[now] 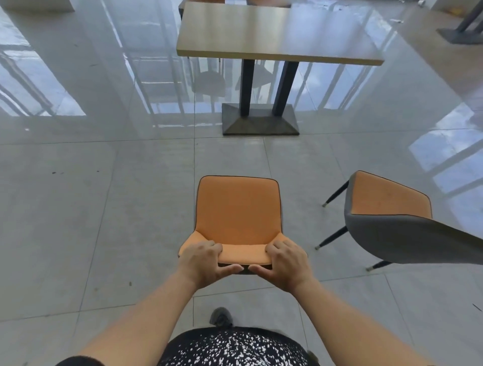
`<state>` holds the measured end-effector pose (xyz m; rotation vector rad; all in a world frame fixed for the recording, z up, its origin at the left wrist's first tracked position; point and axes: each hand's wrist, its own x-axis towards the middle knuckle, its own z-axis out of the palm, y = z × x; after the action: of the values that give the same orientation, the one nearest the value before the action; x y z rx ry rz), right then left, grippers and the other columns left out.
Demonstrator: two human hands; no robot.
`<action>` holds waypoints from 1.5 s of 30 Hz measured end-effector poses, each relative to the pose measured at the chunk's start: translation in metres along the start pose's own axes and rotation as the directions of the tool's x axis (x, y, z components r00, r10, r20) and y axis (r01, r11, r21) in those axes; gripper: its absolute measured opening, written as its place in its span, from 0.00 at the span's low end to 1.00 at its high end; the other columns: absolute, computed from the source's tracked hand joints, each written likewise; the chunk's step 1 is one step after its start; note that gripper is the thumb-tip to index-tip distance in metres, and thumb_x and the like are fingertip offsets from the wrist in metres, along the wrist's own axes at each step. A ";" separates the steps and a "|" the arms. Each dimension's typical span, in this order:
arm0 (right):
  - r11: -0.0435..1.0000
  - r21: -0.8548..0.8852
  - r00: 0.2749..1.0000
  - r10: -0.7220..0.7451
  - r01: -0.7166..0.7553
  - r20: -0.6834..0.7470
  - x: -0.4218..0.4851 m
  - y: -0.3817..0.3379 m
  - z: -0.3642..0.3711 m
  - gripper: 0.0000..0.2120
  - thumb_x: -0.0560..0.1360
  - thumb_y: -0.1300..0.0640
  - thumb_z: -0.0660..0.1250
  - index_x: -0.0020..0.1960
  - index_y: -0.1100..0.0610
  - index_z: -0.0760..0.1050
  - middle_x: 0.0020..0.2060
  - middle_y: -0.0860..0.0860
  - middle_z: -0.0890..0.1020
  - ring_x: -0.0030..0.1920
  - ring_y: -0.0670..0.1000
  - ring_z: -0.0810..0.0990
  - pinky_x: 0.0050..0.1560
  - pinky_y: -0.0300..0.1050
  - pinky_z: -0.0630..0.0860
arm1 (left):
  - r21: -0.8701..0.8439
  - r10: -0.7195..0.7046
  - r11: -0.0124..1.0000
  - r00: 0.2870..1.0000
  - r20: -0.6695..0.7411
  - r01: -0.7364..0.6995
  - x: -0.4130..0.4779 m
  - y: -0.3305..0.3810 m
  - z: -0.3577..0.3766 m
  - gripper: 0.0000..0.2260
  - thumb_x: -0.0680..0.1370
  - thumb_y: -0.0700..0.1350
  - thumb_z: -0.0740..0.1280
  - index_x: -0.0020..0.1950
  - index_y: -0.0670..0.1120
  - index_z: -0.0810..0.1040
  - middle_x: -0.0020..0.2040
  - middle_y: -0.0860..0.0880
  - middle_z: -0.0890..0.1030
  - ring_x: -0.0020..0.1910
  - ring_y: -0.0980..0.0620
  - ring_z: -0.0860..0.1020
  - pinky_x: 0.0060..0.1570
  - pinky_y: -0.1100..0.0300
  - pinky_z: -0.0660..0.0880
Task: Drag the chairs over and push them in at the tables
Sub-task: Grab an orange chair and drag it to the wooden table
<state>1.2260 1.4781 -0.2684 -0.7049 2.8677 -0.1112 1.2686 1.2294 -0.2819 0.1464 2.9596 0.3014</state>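
An orange-seated chair point(236, 209) stands directly in front of me, its seat pointing toward a wooden-topped table point(277, 31) further ahead. My left hand point(206, 261) grips the left part of the chair's backrest top, fingers over the front, thumb behind. My right hand point(286, 263) grips the right part the same way. A stretch of bare floor separates the chair from the table's black pedestal base point(260, 120). The chair's legs are hidden beneath the seat.
A second orange chair with a grey back point(389, 209) stands close on the right, angled away. More chairs show beyond the table's far edge point(269, 2). Another table's dark base point(462, 34) sits at the top right. Glossy grey tile floor lies all around.
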 end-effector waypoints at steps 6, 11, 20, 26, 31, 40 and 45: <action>1.000 -0.019 0.999 0.024 -0.023 0.033 0.029 0.007 -0.006 0.39 0.68 0.18 0.47 0.49 0.51 0.76 0.47 0.47 0.80 0.46 0.51 0.78 0.43 0.46 0.75 | 0.001 0.014 1.000 1.000 -0.008 -0.014 0.028 -0.010 -0.002 0.43 0.64 0.85 0.40 0.44 0.52 0.76 0.42 0.54 0.80 0.39 0.52 0.76 0.34 0.57 0.67; 0.999 -0.019 0.998 0.043 -0.043 0.050 0.060 0.016 -0.009 0.41 0.67 0.17 0.44 0.49 0.50 0.76 0.47 0.47 0.80 0.49 0.50 0.78 0.46 0.47 0.75 | -0.003 0.018 1.000 1.000 -0.007 -0.018 0.059 -0.019 -0.007 0.42 0.65 0.85 0.40 0.42 0.52 0.74 0.41 0.54 0.80 0.38 0.51 0.76 0.34 0.56 0.70; 1.000 -0.003 0.998 0.020 -0.020 0.060 0.118 0.036 -0.021 0.41 0.67 0.18 0.44 0.50 0.50 0.77 0.48 0.47 0.80 0.49 0.51 0.78 0.47 0.48 0.75 | 0.016 0.012 1.000 1.000 0.029 -0.013 0.114 -0.031 -0.022 0.37 0.67 0.84 0.44 0.41 0.52 0.71 0.39 0.54 0.76 0.36 0.51 0.74 0.33 0.56 0.69; 1.000 0.022 1.000 0.017 -0.017 0.002 0.165 0.053 -0.028 0.42 0.66 0.17 0.43 0.44 0.51 0.77 0.43 0.48 0.80 0.44 0.52 0.78 0.40 0.47 0.71 | 0.000 -0.001 1.000 1.000 0.019 0.001 0.163 -0.042 -0.031 0.38 0.66 0.84 0.44 0.41 0.52 0.73 0.40 0.54 0.78 0.38 0.51 0.75 0.33 0.56 0.70; 0.999 0.033 1.000 -0.004 0.005 -0.010 0.209 0.082 -0.038 0.43 0.66 0.17 0.41 0.44 0.51 0.77 0.42 0.48 0.80 0.44 0.51 0.78 0.39 0.47 0.71 | -0.013 -0.034 0.999 0.999 0.030 0.034 0.211 -0.039 -0.038 0.40 0.66 0.84 0.43 0.42 0.52 0.74 0.42 0.54 0.78 0.39 0.51 0.75 0.34 0.56 0.70; 0.997 0.014 0.997 -0.078 0.079 -0.030 0.287 0.136 -0.054 0.44 0.66 0.16 0.39 0.44 0.50 0.77 0.42 0.48 0.81 0.41 0.51 0.77 0.37 0.46 0.71 | -0.014 -0.113 0.993 0.993 0.044 0.114 0.289 -0.030 -0.051 0.40 0.66 0.84 0.43 0.44 0.52 0.75 0.44 0.54 0.78 0.40 0.52 0.75 0.36 0.55 0.73; 0.996 0.014 0.995 -0.089 0.089 -0.037 0.322 0.154 -0.061 0.43 0.66 0.16 0.39 0.43 0.49 0.76 0.41 0.48 0.80 0.42 0.51 0.77 0.36 0.45 0.68 | -0.009 -0.127 0.992 0.991 0.046 0.128 0.327 -0.033 -0.056 0.38 0.67 0.83 0.44 0.43 0.52 0.74 0.43 0.54 0.77 0.39 0.52 0.73 0.36 0.55 0.73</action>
<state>0.8643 1.4662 -0.2791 -0.8360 2.8663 -0.1593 0.9358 1.2240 -0.2844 -0.0371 2.9052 0.2949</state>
